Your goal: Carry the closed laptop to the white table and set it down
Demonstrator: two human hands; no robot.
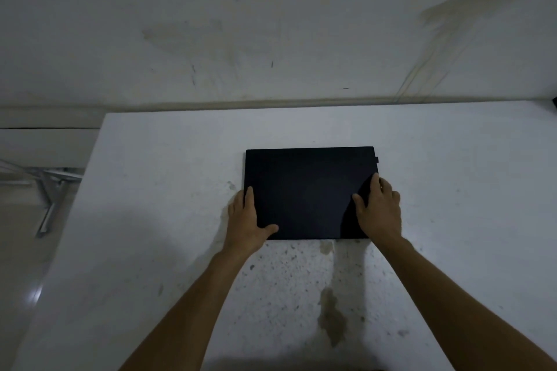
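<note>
A flat, black, rectangular closed laptop lies on a white, speckled and stained table, a little right of the table's middle and directly ahead of the person. Its long axis runs left to right, parallel to the table's far edge, which meets a stained white wall. Both bare arms reach forward from the bottom of the view, and the laptop sits squarely between the hands, with neither hand clearly nearer. The left hand wraps the laptop's left edge near the front corner, thumb lying on the lid and fingers along the side. The right hand holds the right edge, thumb and forefinger spread across the lid and the other fingers curled over the side. Whether the laptop's underside fully rests on the table or is a touch lifted cannot be told. Judging by this, the setting-down looks all but finished, with only the letting go left. Nothing lies near the laptop on the table; a metal frame stands on the floor well off to the left.
</note>
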